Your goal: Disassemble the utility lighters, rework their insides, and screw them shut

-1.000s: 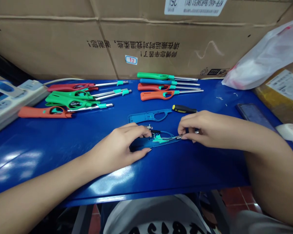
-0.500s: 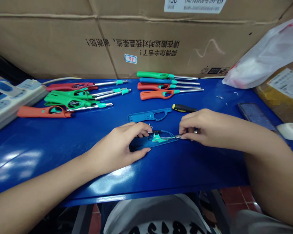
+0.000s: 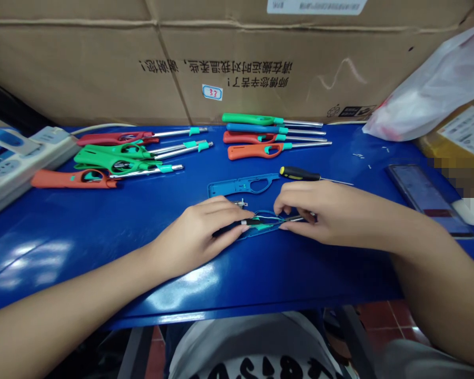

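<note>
At the table's (image 3: 82,247) left edge sat a power strip (image 3: 8,158), with a loose heap of lighters (image 3: 114,158) just beside it toward the far edge. Near the middle, the left hand (image 3: 197,231) lay over the handle end of the open lighter body (image 3: 263,225), fingers curled down and thumb alongside, apparently pinning it flat so its parts would not shift. The right hand (image 3: 324,210) pinched the metal tube (image 3: 298,218) between thumb and fingertips at the body's front end. A detached cover (image 3: 240,186) and a screwdriver (image 3: 300,173) lay just behind, handy to both hands. A phone (image 3: 422,195) lay near the right edge.

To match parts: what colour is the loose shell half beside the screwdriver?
The shell half is light blue; head view.
</note>
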{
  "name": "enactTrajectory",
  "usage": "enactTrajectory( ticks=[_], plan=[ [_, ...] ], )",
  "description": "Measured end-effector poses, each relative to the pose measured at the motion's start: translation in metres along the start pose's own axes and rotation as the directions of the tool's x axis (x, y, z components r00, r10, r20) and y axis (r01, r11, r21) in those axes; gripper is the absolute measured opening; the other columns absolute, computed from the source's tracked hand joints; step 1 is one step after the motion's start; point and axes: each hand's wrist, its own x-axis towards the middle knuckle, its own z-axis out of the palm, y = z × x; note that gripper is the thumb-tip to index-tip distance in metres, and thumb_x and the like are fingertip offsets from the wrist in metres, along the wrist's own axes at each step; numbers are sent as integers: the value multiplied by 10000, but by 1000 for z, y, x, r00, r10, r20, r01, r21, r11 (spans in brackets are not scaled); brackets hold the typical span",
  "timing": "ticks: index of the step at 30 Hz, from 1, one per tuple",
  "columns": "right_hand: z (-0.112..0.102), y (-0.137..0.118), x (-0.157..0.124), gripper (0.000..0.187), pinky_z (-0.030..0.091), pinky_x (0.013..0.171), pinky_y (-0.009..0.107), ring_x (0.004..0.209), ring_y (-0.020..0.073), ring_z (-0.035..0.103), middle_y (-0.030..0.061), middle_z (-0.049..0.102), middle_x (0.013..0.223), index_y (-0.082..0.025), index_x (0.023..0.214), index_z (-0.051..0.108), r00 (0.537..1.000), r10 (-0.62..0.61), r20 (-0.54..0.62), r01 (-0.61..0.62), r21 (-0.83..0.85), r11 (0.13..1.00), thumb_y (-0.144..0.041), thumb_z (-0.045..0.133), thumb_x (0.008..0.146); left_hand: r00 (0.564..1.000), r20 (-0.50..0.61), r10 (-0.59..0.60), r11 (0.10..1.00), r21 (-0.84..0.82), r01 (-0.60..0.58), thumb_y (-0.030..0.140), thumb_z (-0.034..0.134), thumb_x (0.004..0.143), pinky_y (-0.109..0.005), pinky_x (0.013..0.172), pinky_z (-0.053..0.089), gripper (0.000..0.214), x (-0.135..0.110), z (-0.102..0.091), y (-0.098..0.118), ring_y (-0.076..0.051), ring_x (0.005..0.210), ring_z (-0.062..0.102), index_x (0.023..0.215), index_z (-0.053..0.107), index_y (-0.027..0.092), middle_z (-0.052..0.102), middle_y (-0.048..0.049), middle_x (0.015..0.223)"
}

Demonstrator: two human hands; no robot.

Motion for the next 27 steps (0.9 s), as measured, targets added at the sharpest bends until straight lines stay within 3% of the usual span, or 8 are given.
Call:
enactTrajectory(
  ticks=[6,16,27],
  plan=[
    [6,-3,3,106,426,710,285,903,182,630,32,663,1018,-228,1020,673,997,-74,37,75,-2,997,-217,586,959,997,-74,-19,1000,-1,19,159,633,991,-273,878,591,192,1,-1,4,-165,935,738,1154,731,180,796,-54,1024],
    [11,-5,3,179,463,735,291,872,178,657,40,699,956,-206,966,722,991,-131,8,131,-45,990,-196,545,991,991,-88,-100,995,7,101,211,641,994,-206,694,569,146,0,0,9,-115,721,706,1094,742,178,772,-21,891],
    [15,-7,3,166,431,709,301,842,167,628,14,654,944,-207,968,665,994,-110,-1,109,-98,989,-210,506,1015,983,-145,-112,993,26,117,233,671,981,-218,763,586,128,1,3,7,-153,846,767,1028,770,167,814,-42,979]
  ],
)
